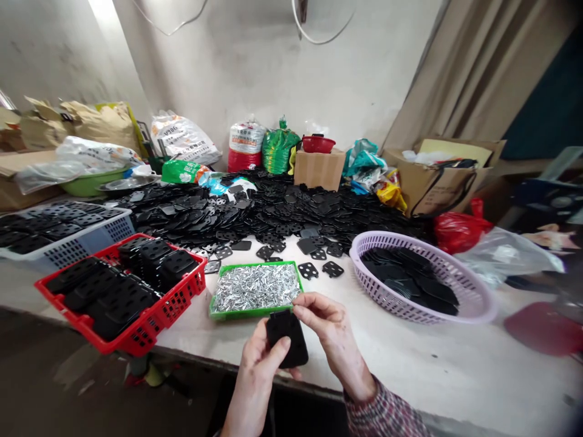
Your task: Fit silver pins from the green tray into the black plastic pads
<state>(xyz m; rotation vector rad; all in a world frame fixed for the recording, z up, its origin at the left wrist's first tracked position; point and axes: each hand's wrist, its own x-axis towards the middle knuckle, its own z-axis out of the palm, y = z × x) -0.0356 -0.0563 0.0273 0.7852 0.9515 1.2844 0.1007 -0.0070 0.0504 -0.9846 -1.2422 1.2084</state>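
My left hand (263, 358) is closed around a black flat plate (288, 341) with rounded corners, thumb across its face, just above the table's front edge. Thumb and forefinger of my right hand (324, 325) pinch together at the plate's upper right corner. Whatever sits between those fingertips is too small to make out. Just beyond both hands stands a green tray (237, 314) filled with small silvery metal pins (257, 286). Several loose black plates with holes (333, 269) lie behind the tray.
A red basket (182, 295) with stacked black plates stands at the left, a grey-blue basket (91, 246) behind it. At the right, a lilac oval basket (473, 297) holds more plates. A large heap of black plates (291, 209) covers the back, before bags and a cardboard box (319, 170).
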